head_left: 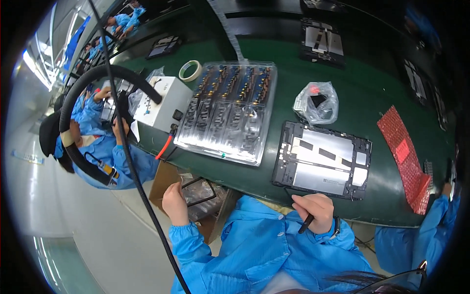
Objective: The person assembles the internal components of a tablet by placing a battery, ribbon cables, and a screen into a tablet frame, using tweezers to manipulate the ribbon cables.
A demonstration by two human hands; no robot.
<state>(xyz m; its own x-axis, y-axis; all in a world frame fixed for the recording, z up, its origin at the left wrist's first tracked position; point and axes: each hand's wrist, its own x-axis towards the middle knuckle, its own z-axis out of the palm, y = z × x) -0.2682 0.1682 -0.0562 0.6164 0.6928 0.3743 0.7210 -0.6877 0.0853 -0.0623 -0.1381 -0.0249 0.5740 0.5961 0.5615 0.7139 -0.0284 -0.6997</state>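
My left hand (175, 203) is closed at the table's front edge, its fingers pinching a thin black rectangular frame (201, 201) that hangs over an open cardboard box. My right hand (317, 211) grips a slim black hand tool (306, 224); its dark tip points toward the tablet's near edge, and I cannot tell its exact kind. Just beyond that hand lies an opened tablet (320, 160), flat on the green table, its silver battery and black rim exposed.
A clear plastic tray (262, 142) of small parts sits left of the tablet, beside a white box-shaped device (164, 103) and a tape roll (190, 71). Red bubble wrap (399, 147) lies right, a plastic bag (325, 110) behind. The cardboard box (213, 230) stands below. Co-workers sit both sides.
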